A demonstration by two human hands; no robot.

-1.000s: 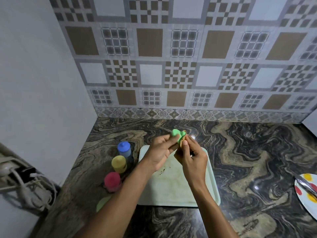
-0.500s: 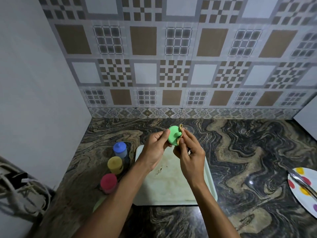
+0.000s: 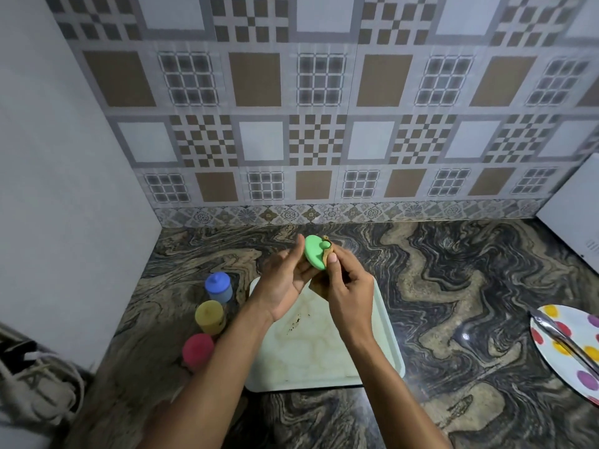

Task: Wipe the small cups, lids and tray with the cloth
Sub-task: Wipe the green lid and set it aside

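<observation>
My left hand (image 3: 285, 280) holds a round green lid (image 3: 313, 252) by its edge, above the far end of the pale tray (image 3: 382, 335). My right hand (image 3: 346, 286) pinches a small brown cloth (image 3: 327, 251) against the lid's knob side. The tray lies on the marbled counter and shows brown stains near its middle. Left of the tray stand three small cups in a row: a blue lidded one (image 3: 218, 286), a yellow one (image 3: 210, 317) and a red one (image 3: 197, 350).
A white plate with coloured dots (image 3: 570, 351) carries metal tongs (image 3: 564, 341) at the right edge. A white appliance (image 3: 577, 202) stands at the far right. White cables (image 3: 35, 384) lie low on the left by the wall. Patterned tiles back the counter.
The lid has turned in my hands, so more of its green top faces me. Both hands stay together above the tray's far end.
</observation>
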